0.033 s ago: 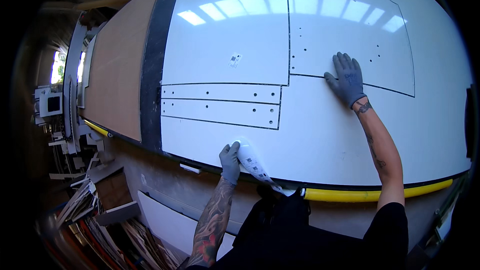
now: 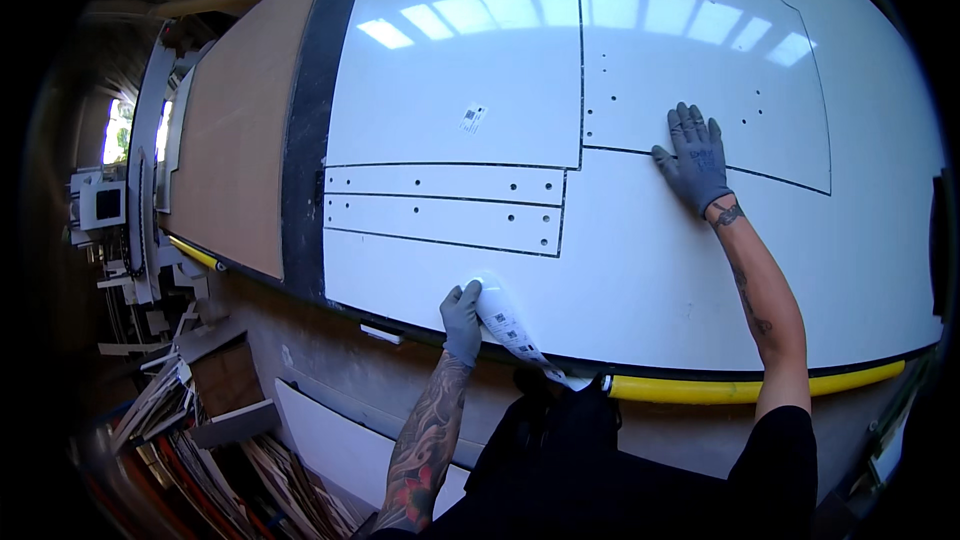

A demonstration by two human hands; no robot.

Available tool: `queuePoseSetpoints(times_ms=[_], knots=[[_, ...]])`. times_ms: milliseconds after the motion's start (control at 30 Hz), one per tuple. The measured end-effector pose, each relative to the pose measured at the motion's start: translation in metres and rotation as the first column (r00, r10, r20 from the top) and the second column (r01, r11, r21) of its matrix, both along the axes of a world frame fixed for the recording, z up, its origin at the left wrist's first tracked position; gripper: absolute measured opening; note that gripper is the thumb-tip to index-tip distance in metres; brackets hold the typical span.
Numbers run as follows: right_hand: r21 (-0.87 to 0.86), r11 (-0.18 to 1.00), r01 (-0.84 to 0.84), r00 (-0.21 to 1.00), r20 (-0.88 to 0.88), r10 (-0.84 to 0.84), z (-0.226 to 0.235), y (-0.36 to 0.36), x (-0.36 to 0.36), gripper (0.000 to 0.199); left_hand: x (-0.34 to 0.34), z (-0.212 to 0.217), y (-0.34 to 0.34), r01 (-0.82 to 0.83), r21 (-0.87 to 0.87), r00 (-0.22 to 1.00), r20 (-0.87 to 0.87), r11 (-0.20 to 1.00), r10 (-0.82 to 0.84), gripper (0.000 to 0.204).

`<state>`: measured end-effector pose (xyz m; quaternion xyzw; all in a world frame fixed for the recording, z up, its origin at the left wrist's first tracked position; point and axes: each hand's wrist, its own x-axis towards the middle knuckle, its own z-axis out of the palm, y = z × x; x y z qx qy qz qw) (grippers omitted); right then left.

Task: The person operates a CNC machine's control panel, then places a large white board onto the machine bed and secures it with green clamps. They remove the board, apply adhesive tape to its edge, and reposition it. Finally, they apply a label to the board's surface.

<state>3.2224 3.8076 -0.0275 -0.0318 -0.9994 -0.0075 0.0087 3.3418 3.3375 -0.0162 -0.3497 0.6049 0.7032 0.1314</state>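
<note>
A large white board (image 2: 660, 270) lies in front of me, cut through by dark grooves into several panels and strips with small drilled holes. My left hand (image 2: 461, 322), in a grey glove, pinches the upper end of a strip of printed labels (image 2: 512, 333) near the board's front edge. The strip curls down over that edge towards my body. Flat on the board, fingers spread, rests my gloved right hand (image 2: 692, 158), across the groove under the right-hand panel. One label (image 2: 473, 119) is stuck on the large left panel.
A yellow padded tube (image 2: 755, 386) runs along the front edge at the right. Left of a dark strip lies a brown board (image 2: 245, 130). Offcuts and sheets (image 2: 230, 480) stand stacked on the floor at the lower left. Window light reflects off the far part of the board.
</note>
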Motion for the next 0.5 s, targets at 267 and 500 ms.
queuePoseSetpoints(times_ms=[267,500], knots=[[-0.139,0.987,0.075,0.997,0.026,-0.073,0.012,-0.057,0.022,0.076,0.006,-0.009,-0.014,0.045,0.051,0.998,-0.036,0.998,-0.044,0.025],[-0.971,0.233,0.058,0.973,0.108,0.206,0.092,-0.223,0.138,0.071,0.022,0.057,-0.029,0.18,0.268,0.97,-0.211,0.946,-0.125,0.023]])
